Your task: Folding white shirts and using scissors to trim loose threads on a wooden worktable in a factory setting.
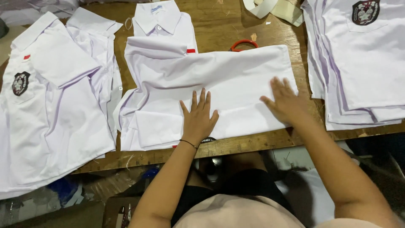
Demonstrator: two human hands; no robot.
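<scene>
both hands flat, fingers spread, gripping nothing: left hand (198, 116) and right hand (284, 101) press folded white shirt (236, 80) on wooden table (219, 21); shirt stacks (358, 63) either side.

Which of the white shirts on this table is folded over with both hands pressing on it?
The middle shirt, under the left hand and right hand; the left shirt and right stack lie untouched.

Smooth matt white cloth shirt (219, 80) lies on a worn, scuffed wooden table (219, 21).
</scene>
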